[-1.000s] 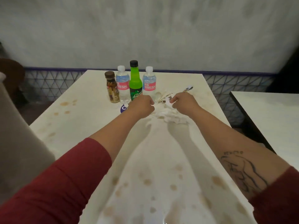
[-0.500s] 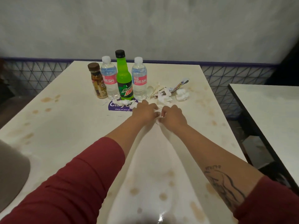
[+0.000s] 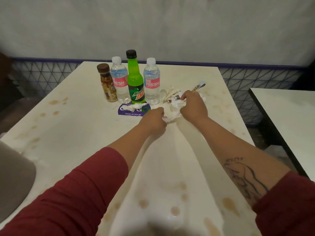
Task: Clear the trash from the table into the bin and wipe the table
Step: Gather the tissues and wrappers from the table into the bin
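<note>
Looking down through the head camera, I saw the left hand curled tight round one end of a crumpled wad of white tissue paper on the stained cream table. The right hand, just beside it, had its fingers bent down onto the wad's other end, pinching it. Just beyond the right hand's fingertips lay torn cream and printed wrappers and a thin yellow-and-blue sachet. Beyond the left hand's knuckles sat a round purple sticker bearing a smaller white tissue scrap; farther off stood a brown drink bottle, a green black-capped soda bottle and two clear pink-labelled water bottles
</note>
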{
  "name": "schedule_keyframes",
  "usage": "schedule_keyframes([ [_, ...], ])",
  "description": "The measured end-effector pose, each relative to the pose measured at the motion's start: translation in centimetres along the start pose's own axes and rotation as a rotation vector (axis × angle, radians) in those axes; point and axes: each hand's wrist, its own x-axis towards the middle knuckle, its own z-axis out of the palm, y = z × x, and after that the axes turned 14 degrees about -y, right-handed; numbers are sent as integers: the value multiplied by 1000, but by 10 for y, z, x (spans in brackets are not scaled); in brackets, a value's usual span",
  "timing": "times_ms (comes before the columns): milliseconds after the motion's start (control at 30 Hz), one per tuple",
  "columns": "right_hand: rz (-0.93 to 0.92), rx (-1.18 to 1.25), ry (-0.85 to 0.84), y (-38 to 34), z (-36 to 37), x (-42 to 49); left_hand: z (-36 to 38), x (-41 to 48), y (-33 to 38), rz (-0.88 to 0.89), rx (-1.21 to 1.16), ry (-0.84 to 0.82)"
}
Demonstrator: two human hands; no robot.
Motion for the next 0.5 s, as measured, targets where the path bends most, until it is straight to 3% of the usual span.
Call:
schedule_keyframes([
  [267, -25, -333, -319, -7, 24, 21, -19, -12, -17, -71, -217, 130],
  [500, -49, -537, -282, -11, 28, 11, -29, -14, -36, -163, -172, 231],
])
